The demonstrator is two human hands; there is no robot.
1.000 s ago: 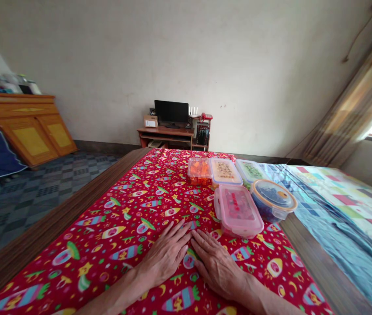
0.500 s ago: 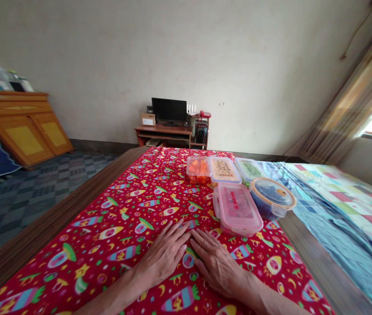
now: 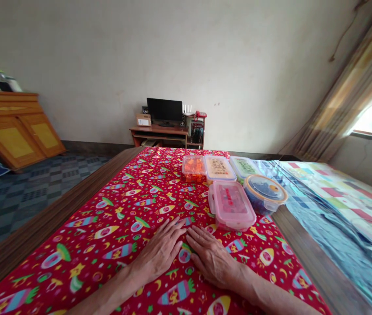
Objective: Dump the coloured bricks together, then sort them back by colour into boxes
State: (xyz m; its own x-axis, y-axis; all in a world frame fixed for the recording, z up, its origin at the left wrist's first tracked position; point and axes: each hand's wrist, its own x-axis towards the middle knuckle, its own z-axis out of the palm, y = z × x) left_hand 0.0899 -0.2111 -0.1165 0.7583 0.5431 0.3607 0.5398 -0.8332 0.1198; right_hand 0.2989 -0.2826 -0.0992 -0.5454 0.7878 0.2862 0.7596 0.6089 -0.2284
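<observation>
My left hand (image 3: 160,249) and my right hand (image 3: 211,256) lie flat, fingers stretched out, side by side on a red cloth with a rocket pattern (image 3: 113,218) that covers the table. They hold nothing. Nearest to my right hand, a little beyond its fingertips, stands a pink-lidded plastic box (image 3: 231,211) with red pieces inside. To the right of it is a round tub with an orange-rimmed lid (image 3: 265,194) holding blue pieces. Behind them stand three boxes in a row: one with orange pieces (image 3: 193,167), one with a pale lid (image 3: 219,168), one greenish (image 3: 245,166).
The wooden table edge (image 3: 41,227) shows on the left, with a chequered floor (image 3: 15,197) beyond. A bed with a patterned cover (image 3: 336,205) lies right of the table. A desk with a monitor (image 3: 164,111) stands at the far wall; an orange cabinet (image 3: 15,131) stands left.
The hands have stayed flat on the cloth. The view has turned slightly to the right, so everything sits a little further left in the picture.
</observation>
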